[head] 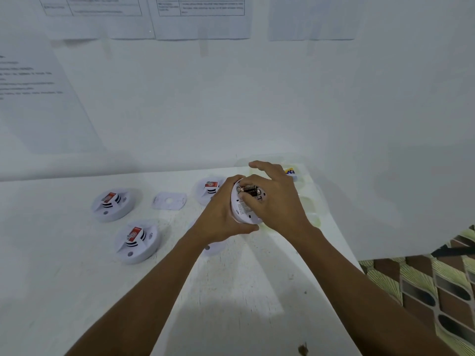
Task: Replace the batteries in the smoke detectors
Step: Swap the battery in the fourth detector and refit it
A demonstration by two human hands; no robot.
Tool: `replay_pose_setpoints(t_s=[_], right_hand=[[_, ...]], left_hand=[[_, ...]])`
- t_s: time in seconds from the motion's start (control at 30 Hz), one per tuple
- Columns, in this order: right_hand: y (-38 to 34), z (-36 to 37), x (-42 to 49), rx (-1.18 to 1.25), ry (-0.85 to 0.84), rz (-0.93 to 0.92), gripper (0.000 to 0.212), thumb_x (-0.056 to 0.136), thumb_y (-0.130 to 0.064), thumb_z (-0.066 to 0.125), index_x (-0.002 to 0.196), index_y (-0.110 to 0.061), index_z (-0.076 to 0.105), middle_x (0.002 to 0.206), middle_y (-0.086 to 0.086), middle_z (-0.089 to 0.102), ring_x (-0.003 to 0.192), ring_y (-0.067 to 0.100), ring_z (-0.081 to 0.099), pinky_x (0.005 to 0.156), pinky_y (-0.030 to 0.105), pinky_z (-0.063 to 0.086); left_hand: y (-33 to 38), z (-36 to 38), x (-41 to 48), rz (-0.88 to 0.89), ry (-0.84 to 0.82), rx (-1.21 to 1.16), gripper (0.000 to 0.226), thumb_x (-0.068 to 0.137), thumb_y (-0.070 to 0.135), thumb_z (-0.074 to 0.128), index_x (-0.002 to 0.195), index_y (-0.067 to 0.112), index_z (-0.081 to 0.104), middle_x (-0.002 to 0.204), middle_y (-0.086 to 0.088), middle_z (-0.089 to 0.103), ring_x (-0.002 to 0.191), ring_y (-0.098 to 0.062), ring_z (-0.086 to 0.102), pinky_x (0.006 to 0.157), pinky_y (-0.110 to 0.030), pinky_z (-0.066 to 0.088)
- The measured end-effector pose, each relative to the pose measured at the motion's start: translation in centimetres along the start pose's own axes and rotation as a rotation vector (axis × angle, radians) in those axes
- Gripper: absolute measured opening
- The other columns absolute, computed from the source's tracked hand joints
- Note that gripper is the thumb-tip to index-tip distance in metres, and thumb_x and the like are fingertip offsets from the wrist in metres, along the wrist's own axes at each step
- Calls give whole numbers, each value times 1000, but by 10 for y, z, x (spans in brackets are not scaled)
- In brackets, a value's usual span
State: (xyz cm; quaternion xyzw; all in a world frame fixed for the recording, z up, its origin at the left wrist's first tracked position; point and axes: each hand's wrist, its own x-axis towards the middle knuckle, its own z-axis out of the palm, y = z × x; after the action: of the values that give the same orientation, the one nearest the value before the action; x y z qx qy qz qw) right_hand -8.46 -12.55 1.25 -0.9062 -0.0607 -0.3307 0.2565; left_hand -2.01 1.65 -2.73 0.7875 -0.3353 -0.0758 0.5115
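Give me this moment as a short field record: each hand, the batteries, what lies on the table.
left hand: grips the held detector, its back toward the camera
right hand: fingertips on the batteries, grip unclear
batteries: in the held detector's open back
table: left detector, near detector, rear detector, mounting plate

open tabletop [244,291] near, detectors [137,241] left, wall [231,111] behind

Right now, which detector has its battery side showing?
The detector gripped in the left hand, batteries exposed; the red-labelled detectors on the table lie face up.
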Motion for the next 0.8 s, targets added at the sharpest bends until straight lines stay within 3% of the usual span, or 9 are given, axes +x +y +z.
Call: replay_pose_setpoints(t_s=[0.1,0.17,0.23,0.3,0.4,0.5,0.57,0.63,0.8], right_hand=[[9,-1,3,-4,2,-64,15,80,-28,71,92,-21,75,129,-1,61,117,18,51,92,39,46],[9,-9,7,147,40,11,10,84,-22,71,92,-17,73,119,-3,65,110,11,55,92,26,45],[12,-24,12,338,66,187,6,87,-16,70,93,-16,69,100,-7,70,91,8,65,82,25,53],[29,-40,16,382,46,326,11,88,-14,70,96,-19,64,82,-8,73,71,8,67,70,20,54],[69,-53,14,181,-108,398,9,88,-19,69,95,-21,64,72,-6,73,62,11,64,63,23,50],[101,-51,12,-150,-293,356,6,87,-30,69,87,-25,67,74,-7,73,75,16,68,76,32,50],[111,-45,12,-286,-388,357,10,88,-36,67,92,-27,64,76,-7,73,83,17,65,84,34,39],[114,-39,11,-421,-467,345,11,89,-39,62,96,-31,59,77,-8,73,87,16,63,82,34,27],[118,-32,5,-568,-596,314,14,91,-44,59,98,-33,56,69,-11,57,85,16,61,84,37,23]], left_hand=[[-3,-2,-7,1,-2,96,103,61,27,90,143,23,29,127,15,42,112,4,41,91,0,34],[5,-4,-7,58,12,97,97,60,26,90,140,27,33,126,18,44,112,4,44,91,-2,36],[2,-2,-3,32,8,61,90,59,33,89,133,34,37,128,20,50,117,-3,50,97,-13,42],[-2,-5,-2,35,10,46,94,57,27,92,134,33,38,128,16,52,121,-7,52,98,-22,47],[-3,-9,-1,54,22,27,99,57,18,94,138,23,37,129,11,53,122,-6,51,97,-19,45],[-4,-7,2,43,17,25,100,56,18,94,138,24,37,129,11,52,121,-3,50,97,-16,45],[-1,-3,3,42,12,19,100,56,20,94,138,27,36,129,15,52,123,-3,49,98,-20,46],[0,0,5,51,10,11,100,56,20,94,137,31,36,129,19,51,123,-3,49,98,-20,46],[0,5,7,68,11,9,100,56,21,94,135,34,36,126,26,51,123,-3,49,97,-18,45]])
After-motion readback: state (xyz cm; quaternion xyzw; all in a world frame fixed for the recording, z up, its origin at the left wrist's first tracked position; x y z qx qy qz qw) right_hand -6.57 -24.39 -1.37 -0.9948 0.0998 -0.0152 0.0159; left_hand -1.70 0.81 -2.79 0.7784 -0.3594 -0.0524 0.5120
